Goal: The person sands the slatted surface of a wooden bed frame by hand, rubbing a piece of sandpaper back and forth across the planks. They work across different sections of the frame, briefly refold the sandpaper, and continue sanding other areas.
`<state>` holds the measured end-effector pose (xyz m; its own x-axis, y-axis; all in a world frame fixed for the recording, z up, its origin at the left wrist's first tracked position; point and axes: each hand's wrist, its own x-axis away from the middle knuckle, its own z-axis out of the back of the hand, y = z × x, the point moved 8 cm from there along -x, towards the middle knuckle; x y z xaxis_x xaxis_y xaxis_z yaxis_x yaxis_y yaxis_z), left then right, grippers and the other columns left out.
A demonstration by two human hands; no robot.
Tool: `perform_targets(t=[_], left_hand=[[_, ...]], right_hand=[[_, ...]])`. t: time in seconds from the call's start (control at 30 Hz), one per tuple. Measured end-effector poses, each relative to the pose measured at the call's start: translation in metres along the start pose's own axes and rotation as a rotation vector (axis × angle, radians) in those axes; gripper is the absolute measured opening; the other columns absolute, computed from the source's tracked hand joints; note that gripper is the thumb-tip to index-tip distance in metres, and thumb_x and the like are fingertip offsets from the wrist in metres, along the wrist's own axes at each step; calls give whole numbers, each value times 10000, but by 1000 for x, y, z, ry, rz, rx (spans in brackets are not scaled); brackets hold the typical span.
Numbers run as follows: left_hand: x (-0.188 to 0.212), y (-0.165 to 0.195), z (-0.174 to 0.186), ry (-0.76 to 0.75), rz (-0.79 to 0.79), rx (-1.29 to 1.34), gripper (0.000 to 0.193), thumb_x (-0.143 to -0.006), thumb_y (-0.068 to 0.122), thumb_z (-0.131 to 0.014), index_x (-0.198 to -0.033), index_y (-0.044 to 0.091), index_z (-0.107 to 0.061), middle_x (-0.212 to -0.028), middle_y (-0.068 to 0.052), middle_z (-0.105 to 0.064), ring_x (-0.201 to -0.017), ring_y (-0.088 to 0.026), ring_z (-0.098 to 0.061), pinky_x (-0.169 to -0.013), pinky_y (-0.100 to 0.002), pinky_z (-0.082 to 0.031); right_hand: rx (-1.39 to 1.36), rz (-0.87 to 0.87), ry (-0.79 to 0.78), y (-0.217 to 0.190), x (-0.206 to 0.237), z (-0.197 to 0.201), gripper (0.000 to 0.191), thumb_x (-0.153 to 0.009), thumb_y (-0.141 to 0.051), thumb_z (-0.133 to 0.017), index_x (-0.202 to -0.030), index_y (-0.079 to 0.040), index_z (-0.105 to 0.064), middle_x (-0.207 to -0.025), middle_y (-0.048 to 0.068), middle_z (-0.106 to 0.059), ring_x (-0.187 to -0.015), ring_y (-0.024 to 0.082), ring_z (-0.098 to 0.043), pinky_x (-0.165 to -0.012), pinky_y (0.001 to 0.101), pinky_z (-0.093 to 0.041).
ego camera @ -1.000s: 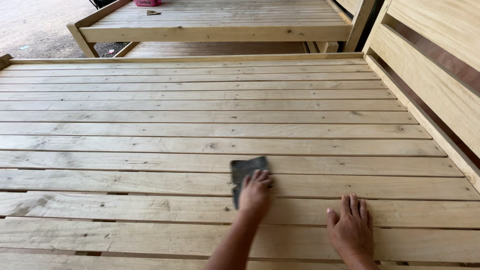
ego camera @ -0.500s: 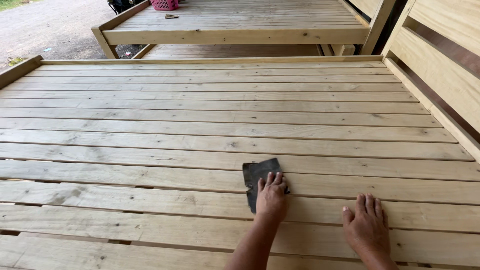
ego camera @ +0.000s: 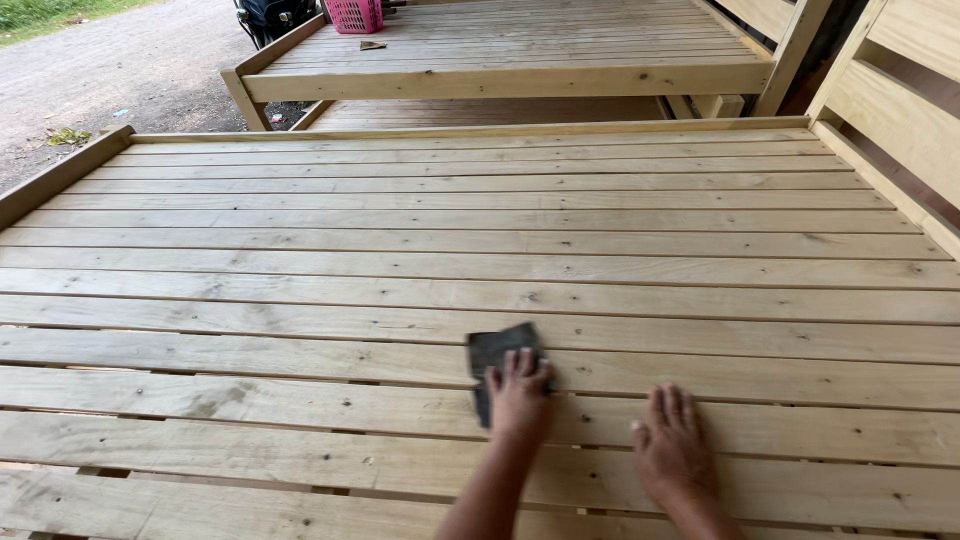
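A dark grey sheet of sandpaper (ego camera: 494, 349) lies on the pale wooden slats of a bed frame (ego camera: 480, 270). My left hand (ego camera: 520, 398) presses flat on the sheet's near part, fingers pointing away from me and covering its lower half. My right hand (ego camera: 672, 448) rests palm down on a slat a little to the right of it, fingers spread and holding nothing.
A raised wooden side rail (ego camera: 60, 175) borders the slats on the left and a board wall (ego camera: 900, 110) rises on the right. Beyond stands a second slatted frame (ego camera: 510, 50) with a pink basket (ego camera: 356, 14) on it. Gravel ground (ego camera: 120, 70) lies at the far left.
My left hand has kept rubbing the sandpaper over the same slats with small shifts sideways. My right hand stays flat beside it. The view has swung to show more of the left side.
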<state>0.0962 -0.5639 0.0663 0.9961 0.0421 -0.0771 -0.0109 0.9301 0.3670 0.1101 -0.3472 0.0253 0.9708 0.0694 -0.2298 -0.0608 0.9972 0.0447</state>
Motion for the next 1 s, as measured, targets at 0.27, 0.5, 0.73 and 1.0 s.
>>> perform_targets(t=[0.27,0.5,0.73,1.0], left_hand=[[9,-145,61,-60,144,-81,648,-897,258,-597,-1522,280,-427,-1679,83,-251,-1566,-167,-172,-1262,-528,-145],[11,-227,81,-73,256,-487,595,-965,152,-530,-1546,152,-400,-1724,-99,-147,-1571,-275,-113,-1236,-545,-152],[6,-32,30,32,-351,112,542,-961,131,-500,-1494,35,-476,-1655,-117,-310,-1543,-306,-229,-1229,-527,-141],[-2,-222,86,-5,99,-162,534,-1011,254,-414,-1544,290,-418,-1676,24,-246,-1563,-226,-139,-1260,-556,-93]], right_hand=[[-83,-40,38,-92,6,11,672,-958,-445,-411,-1535,-105,-354,-1631,83,-311,-1516,273,-241,-1224,423,-197],[-68,-66,68,-95,8,7,657,-957,-443,-427,-1522,-109,-396,-1614,79,-361,-1514,269,-279,-1235,412,-220],[-85,-76,49,-93,12,5,634,-958,-450,-428,-1499,-119,-431,-1608,67,-379,-1508,250,-299,-1233,398,-234],[-57,-94,17,-91,11,-2,636,-965,-452,-412,-1513,-128,-413,-1616,43,-363,-1517,226,-286,-1248,375,-223]])
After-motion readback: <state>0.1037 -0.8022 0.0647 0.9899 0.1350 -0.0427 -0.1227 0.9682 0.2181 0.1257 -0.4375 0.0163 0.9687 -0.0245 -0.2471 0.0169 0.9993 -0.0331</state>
